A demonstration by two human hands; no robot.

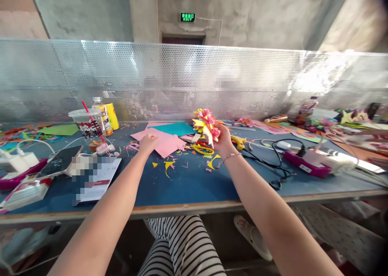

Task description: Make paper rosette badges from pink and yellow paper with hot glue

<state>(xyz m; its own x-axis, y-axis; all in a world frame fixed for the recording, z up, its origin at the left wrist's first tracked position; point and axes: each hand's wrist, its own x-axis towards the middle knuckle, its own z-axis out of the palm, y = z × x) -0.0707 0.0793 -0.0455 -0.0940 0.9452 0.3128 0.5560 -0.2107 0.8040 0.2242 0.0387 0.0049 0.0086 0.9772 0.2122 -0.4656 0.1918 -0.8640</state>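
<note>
The pink sheet (166, 143) on the blue surface (194, 191) serves as landmark. The paper flower (206, 126) is to the right of the pink sheet, held up in your right hand (223, 140), whose fingers grasp it from its right side; the exact contact is hidden behind the petals. Your left hand (148, 142) lies over the left part of the pink sheet with its fingers curled in; you cannot tell from this view whether they pinch anything.

Handling (judged): expect the flower to weigh very little. Its petals should be soft and springy, easily creased or torn, and hardly slippery. Take hold low at the back, where the layers gather, with a light pinch; pressure on the outer tips would probably flatten them.

Appearance: you see a dense, many-layered head of pointed, ragged petals in pink, coral red and yellow, with paler yellow strips hanging toward the lower edge. The head leans rather than standing straight, and its core cannot be made out.

Surroundings: a teal sheet (172, 128) extends beyond the pink sheet; yellow-handled scissors (202, 148) rest just to its right; yellow scraps (169, 167) lie on its near side, toward you.
</note>
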